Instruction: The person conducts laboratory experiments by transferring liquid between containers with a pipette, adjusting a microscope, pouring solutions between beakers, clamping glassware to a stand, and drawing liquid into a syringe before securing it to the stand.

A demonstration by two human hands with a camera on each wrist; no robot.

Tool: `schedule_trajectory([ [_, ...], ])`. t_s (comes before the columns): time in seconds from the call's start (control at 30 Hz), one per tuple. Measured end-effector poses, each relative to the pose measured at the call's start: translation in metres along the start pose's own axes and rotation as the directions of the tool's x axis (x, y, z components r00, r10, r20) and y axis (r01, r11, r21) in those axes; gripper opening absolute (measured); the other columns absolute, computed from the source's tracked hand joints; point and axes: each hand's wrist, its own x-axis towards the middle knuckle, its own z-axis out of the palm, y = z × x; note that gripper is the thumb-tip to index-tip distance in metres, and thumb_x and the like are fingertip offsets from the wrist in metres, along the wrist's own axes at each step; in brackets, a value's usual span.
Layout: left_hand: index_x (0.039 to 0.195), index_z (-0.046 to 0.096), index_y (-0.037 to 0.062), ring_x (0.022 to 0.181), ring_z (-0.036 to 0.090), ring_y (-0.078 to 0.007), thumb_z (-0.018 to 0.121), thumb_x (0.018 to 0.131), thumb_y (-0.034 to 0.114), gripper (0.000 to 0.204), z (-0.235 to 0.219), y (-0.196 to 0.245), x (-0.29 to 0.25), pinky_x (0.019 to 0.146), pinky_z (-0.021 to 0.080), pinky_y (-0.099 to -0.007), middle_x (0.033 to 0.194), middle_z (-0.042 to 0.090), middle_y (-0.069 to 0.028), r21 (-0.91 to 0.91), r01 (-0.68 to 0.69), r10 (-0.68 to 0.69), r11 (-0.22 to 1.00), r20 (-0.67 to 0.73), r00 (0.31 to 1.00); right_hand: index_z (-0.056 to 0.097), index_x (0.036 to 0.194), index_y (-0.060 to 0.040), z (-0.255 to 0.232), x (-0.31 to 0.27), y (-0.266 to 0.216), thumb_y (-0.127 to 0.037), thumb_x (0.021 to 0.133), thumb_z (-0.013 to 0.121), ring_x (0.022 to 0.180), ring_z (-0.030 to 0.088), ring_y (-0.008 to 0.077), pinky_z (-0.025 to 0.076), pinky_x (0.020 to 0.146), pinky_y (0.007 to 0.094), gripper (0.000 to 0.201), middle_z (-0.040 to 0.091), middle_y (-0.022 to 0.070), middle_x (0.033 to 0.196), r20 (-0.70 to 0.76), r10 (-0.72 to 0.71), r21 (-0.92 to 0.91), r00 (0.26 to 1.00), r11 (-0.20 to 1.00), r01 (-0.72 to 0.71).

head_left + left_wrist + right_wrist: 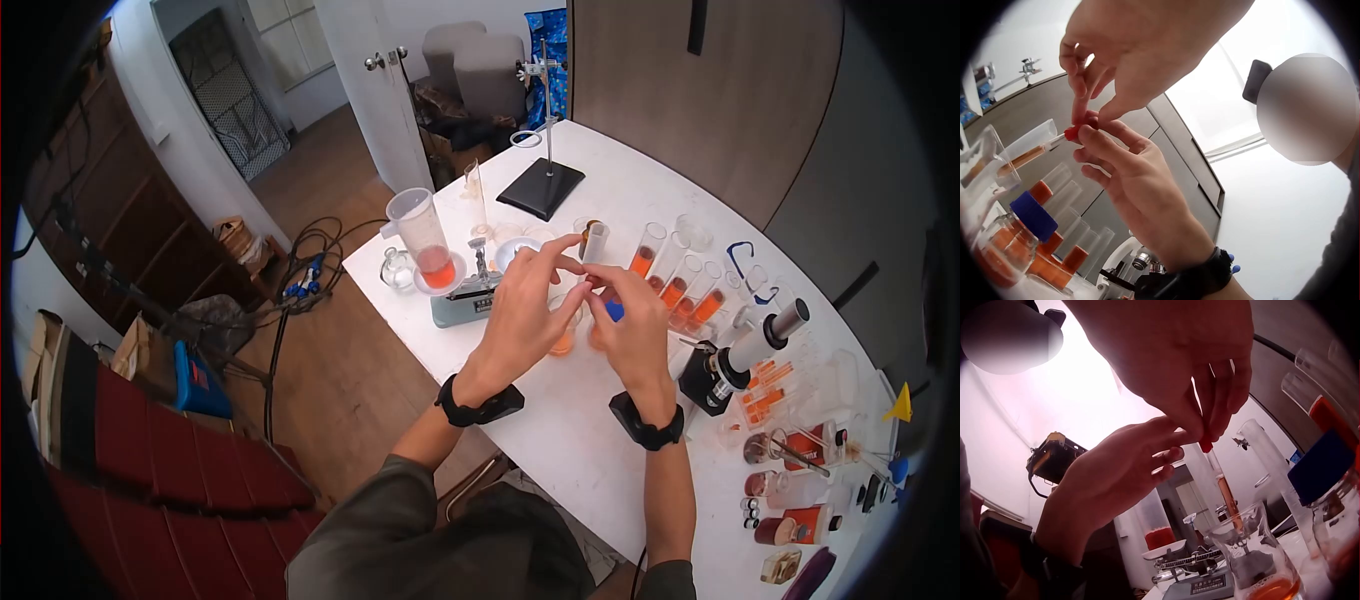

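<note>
Both hands meet over the table at a dropper, whose red rubber bulb point(1072, 133) tops a glass tube point(1227, 494) holding orange liquid. My right hand point(632, 330) pinches the bulb between thumb and fingers. At the bulb's end, the thumb and forefinger of my left hand point(525, 308) pinch it too. The tube slants down, its lower end inside a glass beaker point(1238, 534) with orange liquid at the bottom. Beside the beaker stands a glass bottle with a blue cap point(1034, 215), also containing orange liquid.
Left of the hands, a balance point(462, 310) carries a plastic jug point(413, 220) of orange liquid. Several cylinders point(676, 290) with orange liquid stand to the right, near a microscope point(745, 355). A ring stand point(545, 185) is at the back; jars point(800, 450) line the right side.
</note>
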Motion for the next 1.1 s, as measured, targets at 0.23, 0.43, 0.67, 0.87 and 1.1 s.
schedule_trajectory([
  [0.23, 0.111, 0.068, 0.0053, 0.089, 0.061, -0.0257, 0.075, 0.085, 0.007, 0.027, -0.011, 0.012, 0.007, 0.080, 0.050, -0.0365, 0.096, 0.068, -0.0082, -0.049, -0.272, 0.275, 0.961, 0.095, 0.957, 0.068, 0.111, -0.0035, -0.011, 0.003, -0.002, 0.004, 0.080, 0.073, 0.080, 0.069, 0.0256, 0.053, 0.073, 0.0357, 0.032, 0.072, 0.0117, 0.093, 0.029, 0.068, -0.044, 0.997, 0.997, -0.066],
  [0.43, 0.097, 0.061, 0.0052, 0.084, 0.059, -0.0281, 0.073, 0.088, 0.013, 0.016, -0.006, 0.033, -0.008, 0.075, 0.047, -0.0388, 0.087, 0.057, -0.0095, -0.140, -0.472, 0.491, 0.871, 0.307, 0.815, 0.071, 0.106, -0.0026, -0.026, 0.006, 0.007, 0.001, 0.081, 0.073, 0.078, 0.070, 0.0239, 0.054, 0.073, 0.0321, 0.025, 0.073, 0.0123, 0.091, 0.038, 0.087, -0.011, 0.996, 0.996, -0.086],
  [0.67, 0.091, 0.061, 0.0019, 0.083, 0.063, -0.0299, 0.066, 0.094, 0.017, 0.016, 0.000, 0.030, -0.023, 0.077, 0.050, -0.0399, 0.079, 0.059, -0.0112, -0.243, -0.429, 0.456, 0.870, 0.727, 0.513, 0.072, 0.101, 0.0001, -0.041, 0.018, -0.005, -0.002, 0.083, 0.077, 0.074, 0.067, 0.0133, 0.052, 0.069, 0.0261, 0.019, 0.074, 0.0089, 0.086, 0.088, 0.202, -0.021, 0.975, 0.979, -0.201],
  [0.87, 0.092, 0.063, -0.0005, 0.086, 0.067, -0.0341, 0.066, 0.094, 0.018, 0.019, 0.016, 0.006, -0.021, 0.078, 0.053, -0.0442, 0.084, 0.067, -0.0145, -0.200, -0.368, 0.387, 0.908, 0.738, 0.554, 0.072, 0.102, -0.0016, -0.063, 0.040, -0.036, 0.000, 0.083, 0.074, 0.073, 0.067, 0.0128, 0.050, 0.069, 0.0254, 0.019, 0.075, 0.0074, 0.088, 0.000, 0.087, -0.113, 0.996, 0.990, -0.086],
  [1.1, 0.093, 0.065, 0.0008, 0.080, 0.067, -0.0350, 0.065, 0.095, 0.017, 0.016, 0.032, -0.003, -0.013, 0.075, 0.053, -0.0461, 0.082, 0.066, -0.0148, -0.244, -0.331, 0.400, 0.911, 0.715, 0.573, 0.072, 0.100, -0.0012, -0.049, 0.073, -0.067, -0.002, 0.084, 0.074, 0.077, 0.069, 0.0116, 0.050, 0.072, 0.0247, 0.017, 0.076, 0.0069, 0.086, -0.069, -0.054, -0.072, 0.996, 0.996, 0.049],
])
